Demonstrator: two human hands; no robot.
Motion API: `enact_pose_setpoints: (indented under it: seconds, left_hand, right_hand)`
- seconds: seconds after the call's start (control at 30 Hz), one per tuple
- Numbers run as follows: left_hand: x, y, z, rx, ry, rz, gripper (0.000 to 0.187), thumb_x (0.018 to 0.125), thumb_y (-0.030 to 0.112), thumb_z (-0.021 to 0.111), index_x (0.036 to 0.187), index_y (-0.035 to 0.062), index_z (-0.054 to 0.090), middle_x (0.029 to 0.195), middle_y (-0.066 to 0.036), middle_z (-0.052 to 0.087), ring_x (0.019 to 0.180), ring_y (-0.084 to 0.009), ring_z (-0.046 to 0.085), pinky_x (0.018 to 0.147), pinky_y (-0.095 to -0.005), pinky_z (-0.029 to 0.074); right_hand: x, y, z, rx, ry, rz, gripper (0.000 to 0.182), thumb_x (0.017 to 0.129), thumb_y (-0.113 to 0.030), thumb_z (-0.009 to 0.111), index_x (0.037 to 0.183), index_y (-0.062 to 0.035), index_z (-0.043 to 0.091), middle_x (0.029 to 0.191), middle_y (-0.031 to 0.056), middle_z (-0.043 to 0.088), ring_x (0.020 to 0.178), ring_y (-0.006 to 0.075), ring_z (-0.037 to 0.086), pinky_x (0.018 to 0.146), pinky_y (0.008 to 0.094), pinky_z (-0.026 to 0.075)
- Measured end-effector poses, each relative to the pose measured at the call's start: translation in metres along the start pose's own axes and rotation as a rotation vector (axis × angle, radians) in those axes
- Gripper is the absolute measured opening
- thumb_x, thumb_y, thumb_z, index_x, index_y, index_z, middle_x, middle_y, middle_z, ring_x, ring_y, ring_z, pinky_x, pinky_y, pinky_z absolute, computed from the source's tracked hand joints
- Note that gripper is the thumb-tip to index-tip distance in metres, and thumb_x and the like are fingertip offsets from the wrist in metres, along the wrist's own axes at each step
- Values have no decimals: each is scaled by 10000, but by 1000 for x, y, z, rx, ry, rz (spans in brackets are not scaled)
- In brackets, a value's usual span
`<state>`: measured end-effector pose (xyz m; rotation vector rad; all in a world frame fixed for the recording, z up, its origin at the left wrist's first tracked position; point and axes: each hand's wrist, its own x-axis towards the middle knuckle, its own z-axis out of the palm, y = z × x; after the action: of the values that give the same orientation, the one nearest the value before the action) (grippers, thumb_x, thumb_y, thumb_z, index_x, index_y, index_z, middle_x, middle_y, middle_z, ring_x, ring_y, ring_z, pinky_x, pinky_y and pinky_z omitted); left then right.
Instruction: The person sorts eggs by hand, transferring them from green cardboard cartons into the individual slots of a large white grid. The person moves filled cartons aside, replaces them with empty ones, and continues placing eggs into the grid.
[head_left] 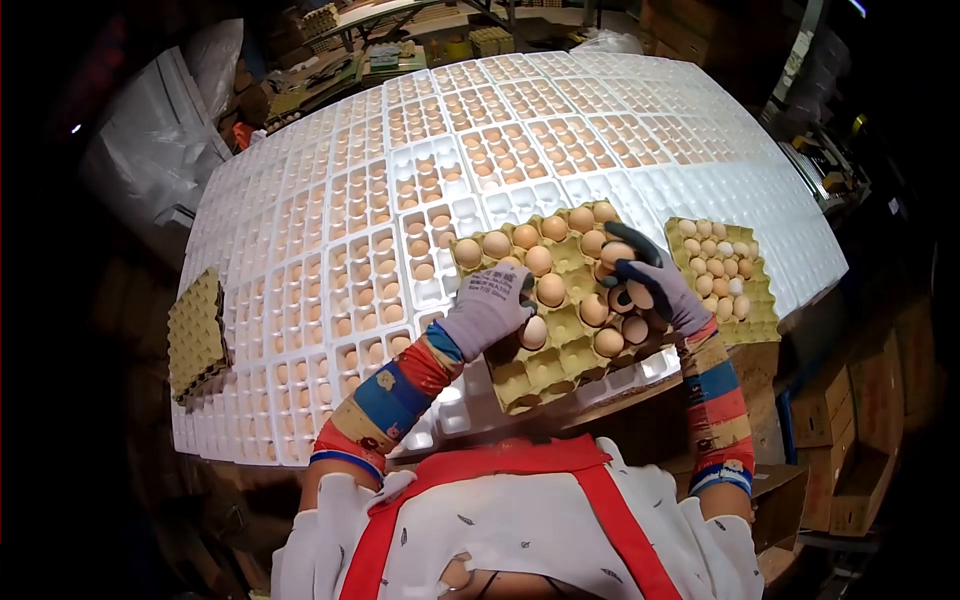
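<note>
A yellow pulp egg tray [515, 385] with brown eggs [551, 290] in part of its cups lies in front of me, at the near edge of the white foam egg trays. My right hand [665, 285], in a grey glove with dark fingertips, is closed around brown eggs [617, 254] at the tray's right side. My left hand [490, 310], gloved alike, curls its fingers down over the tray's left part, close to an egg [534, 332]. What lies under those fingers is hidden.
White foam trays [365, 270], many holding eggs, cover the wide table. A second pulp tray [765, 325] with eggs sits to the right. Stacked pulp trays [197, 335] stand at the left edge. Cardboard boxes [860, 490] are at the lower right.
</note>
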<state>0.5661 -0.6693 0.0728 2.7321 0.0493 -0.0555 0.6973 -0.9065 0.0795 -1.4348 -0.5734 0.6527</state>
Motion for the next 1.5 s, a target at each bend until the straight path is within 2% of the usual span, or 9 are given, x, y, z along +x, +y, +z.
enact_pose_setpoints:
  seconds: [0.27,0.43,0.6,0.77,0.9,0.93,1.27,1.3,1.5]
  left_hand:
    - [-3,-58,-21,-1552,-38,-5,534,870,158,620,1374,58,475,1278,-107,567,1062,-187,614,904,-320,531]
    - [4,9,-35,310,131,-168,474,756,341,754,1160,126,631,1189,-127,533,1076,-280,578,884,-389,516]
    - [31,1,-34,332,-5,-110,455,712,381,763,1072,124,655,1139,-142,513,1032,-334,566,853,-457,510]
    - [31,-94,-21,-2221,-208,39,564,943,571,493,1305,141,527,1226,-170,582,913,-278,630,627,-320,534]
    - [21,-112,-27,-2753,-313,66,551,925,617,474,1226,166,574,1214,-185,566,823,-275,594,582,-318,507]
    - [21,-125,-24,-2788,-322,97,548,929,601,478,1240,161,578,1231,-177,555,828,-266,577,572,-303,499]
    - [62,-306,7,-2805,-63,-174,649,889,607,560,1270,82,544,1227,-192,576,987,-294,625,643,-308,595]
    - [73,-325,18,-2731,-59,-147,641,883,602,572,1269,90,544,1244,-168,566,1047,-332,610,671,-305,604]
    - [111,-352,11,-2646,137,-307,447,950,429,575,1310,176,496,1278,-59,537,1168,-388,569,786,-375,611]
  right_hand:
    - [19,-9,76,-1681,-108,-258,375,726,-285,752,1080,-199,665,1107,118,548,994,272,597,822,392,514]
    - [32,19,36,-354,50,-209,402,836,-367,683,1117,-81,649,1048,73,614,872,192,604,771,334,516]
    - [26,9,27,1005,-213,214,586,958,-546,474,1259,-49,549,1088,121,630,812,271,617,591,333,531]
    - [49,16,46,1118,-211,179,636,953,-591,433,1282,-53,511,1189,186,617,880,316,635,592,335,525]
    - [95,14,65,1102,-273,242,675,945,-612,429,1325,-57,476,1285,207,561,1100,332,580,719,365,552]
    - [110,15,68,1125,-231,312,569,940,-567,488,1325,-152,539,1384,236,466,854,322,616,583,348,536]
    - [343,53,113,-234,-29,-17,371,846,-278,718,1126,-51,629,797,42,596,638,148,586,587,305,475]
    - [363,55,115,28,106,417,374,824,-273,740,1097,-38,641,783,45,606,634,142,592,592,304,480]
    - [443,89,139,-1360,287,98,549,723,-472,750,1143,-131,656,1078,118,631,1001,286,640,840,404,509]
